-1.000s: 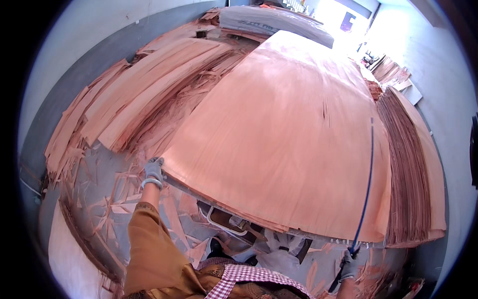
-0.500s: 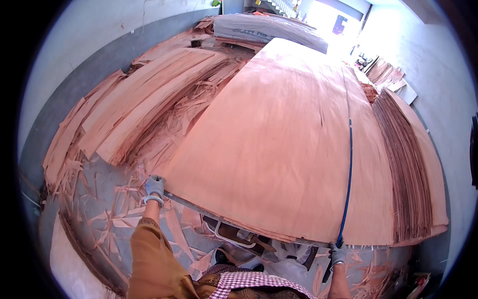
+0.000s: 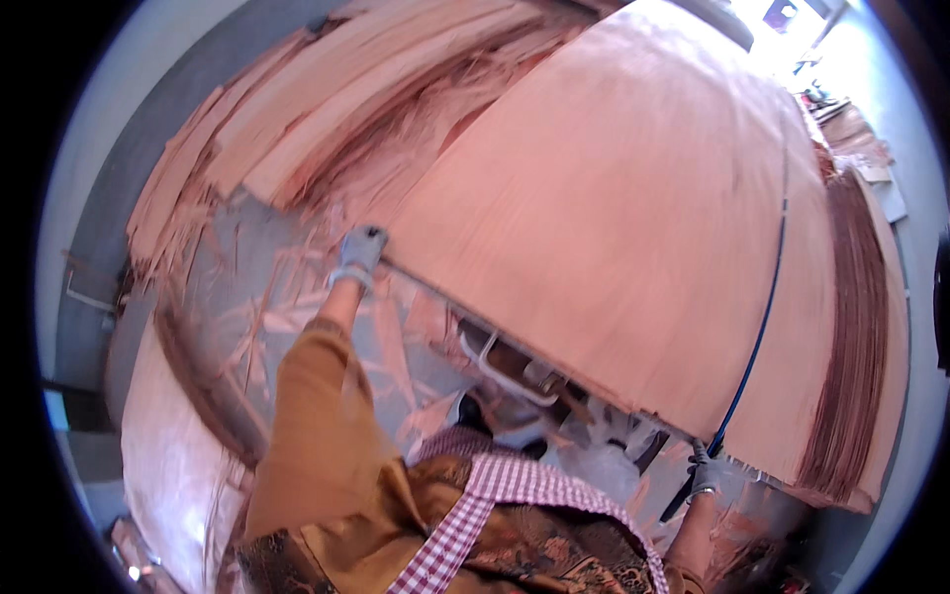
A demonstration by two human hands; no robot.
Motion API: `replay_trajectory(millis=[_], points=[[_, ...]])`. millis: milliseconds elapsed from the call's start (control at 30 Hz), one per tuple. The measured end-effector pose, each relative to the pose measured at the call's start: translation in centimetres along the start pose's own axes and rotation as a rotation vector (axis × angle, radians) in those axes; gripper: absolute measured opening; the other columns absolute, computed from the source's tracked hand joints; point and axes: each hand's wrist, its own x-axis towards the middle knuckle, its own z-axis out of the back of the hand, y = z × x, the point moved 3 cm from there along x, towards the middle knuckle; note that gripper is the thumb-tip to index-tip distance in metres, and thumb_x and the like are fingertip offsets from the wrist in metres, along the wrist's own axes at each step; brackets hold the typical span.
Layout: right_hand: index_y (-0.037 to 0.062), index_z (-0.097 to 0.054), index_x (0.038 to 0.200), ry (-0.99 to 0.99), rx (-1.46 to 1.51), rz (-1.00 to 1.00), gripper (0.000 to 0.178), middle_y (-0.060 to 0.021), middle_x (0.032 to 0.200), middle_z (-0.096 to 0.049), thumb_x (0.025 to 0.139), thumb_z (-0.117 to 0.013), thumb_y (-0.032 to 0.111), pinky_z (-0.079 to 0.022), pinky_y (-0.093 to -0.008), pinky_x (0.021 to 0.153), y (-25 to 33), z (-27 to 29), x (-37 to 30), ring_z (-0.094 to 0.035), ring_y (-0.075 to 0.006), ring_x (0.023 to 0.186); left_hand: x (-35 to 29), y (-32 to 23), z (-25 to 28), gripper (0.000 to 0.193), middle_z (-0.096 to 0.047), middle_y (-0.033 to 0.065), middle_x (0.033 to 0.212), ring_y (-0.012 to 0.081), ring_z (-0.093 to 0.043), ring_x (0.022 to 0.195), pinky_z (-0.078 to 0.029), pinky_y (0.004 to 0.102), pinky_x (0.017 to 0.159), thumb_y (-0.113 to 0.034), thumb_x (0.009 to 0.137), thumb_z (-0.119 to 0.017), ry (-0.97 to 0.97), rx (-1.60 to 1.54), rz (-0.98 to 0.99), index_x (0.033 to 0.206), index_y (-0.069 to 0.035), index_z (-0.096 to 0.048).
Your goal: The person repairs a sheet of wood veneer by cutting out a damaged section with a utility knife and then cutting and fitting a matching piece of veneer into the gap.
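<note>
Room full of thin pinkish wood

Grey floor (image 3: 233, 233) shows between torn wood scraps (image 3: 391, 342), with curved stacks of veneer (image 3: 366, 99) along the left wall and a taller stack with dark, layered edges (image 3: 853, 337) on the right. Bright light comes from an opening (image 3: 787, 22) at the far right.

One wide veneer sheet (image 3: 614, 218) fills the middle, its near edge slanting down from left to right in front of the person. At its near left corner is the gloved left hand (image 3: 362, 251), a pale bangle (image 3: 353, 275) at the wrist; the fingers are curled closed on that corner. Near the other end of the same edge, the gloved right hand (image 3: 705, 473) has its fingers wrapped around a long blue and black rod (image 3: 760, 332). Most of the rod runs away from the hand over the right part of the sheet; a dark end sticks out below the fist.

Partly under the near edge sit a white-rimmed tub (image 3: 510, 386) and a clear plastic bag (image 3: 599, 467). A pale, bowed sheet (image 3: 163, 455) lies at lower left, beyond the brown sleeve (image 3: 317, 436). Blur softens much of the view.
</note>
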Motion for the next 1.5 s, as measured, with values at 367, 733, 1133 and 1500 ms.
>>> replay_trajectory(millis=[367, 733, 1133, 1500], points=[[0.0009, -0.047, 0.128, -0.026, -0.078, 0.242, 0.061, -0.0082, 0.090, -0.061, 0.074, -0.073, 0.015, -0.046, -0.0280, 0.054, 2.9, -1.4, -2.7, -0.055, -0.0154, 0.068, 0.1, -4.8, 1.7, 0.024, -0.066, 0.0165, 0.088, 0.0293, -0.062, 0.083, -0.048, 0.0395, 0.074, -0.027, 0.079, -0.056, -0.252, 0.379, -0.190, 0.087, -0.007, -0.066], [0.0093, -0.052, 0.127, -0.121, -0.101, 0.224, 0.060, -0.0108, 0.104, -0.066, 0.072, -0.074, 0.018, -0.048, -0.0341, 0.080, 0.0, 0.8, 0.5, -0.063, -0.0234, 0.090, 2.0, -0.6, -1.5, 0.020, -0.064, 0.0194, 0.085, 0.0319, -0.059, 0.077, -0.046, 0.0403, 0.071, -0.016, 0.083, -0.051, -0.165, 0.352, -0.349, 0.088, 0.000, -0.062], [0.0083, -0.053, 0.124, -0.129, -0.131, 0.121, 0.059, -0.0144, 0.104, -0.064, 0.071, -0.073, 0.020, -0.045, -0.0352, 0.085, 2.9, -0.2, -2.6, -0.060, -0.0276, 0.097, 2.6, 0.1, 0.0, 0.019, -0.066, 0.0171, 0.088, 0.0303, -0.062, 0.078, -0.047, 0.0373, 0.072, -0.011, 0.085, -0.050, -0.114, 0.266, -0.258, 0.094, -0.001, -0.063], [0.0115, -0.049, 0.130, -0.104, -0.123, 0.194, 0.062, -0.0141, 0.112, -0.062, 0.075, -0.071, 0.029, -0.045, -0.0355, 0.087, -1.0, 1.0, -0.5, -0.060, -0.0275, 0.101, -8.7, -7.4, -0.7, 0.040, -0.050, 0.0215, 0.122, 0.0347, -0.049, 0.111, -0.041, 0.0415, 0.093, -0.013, 0.082, -0.055, -0.258, 0.637, -0.340, 0.119, 0.000, -0.051]])
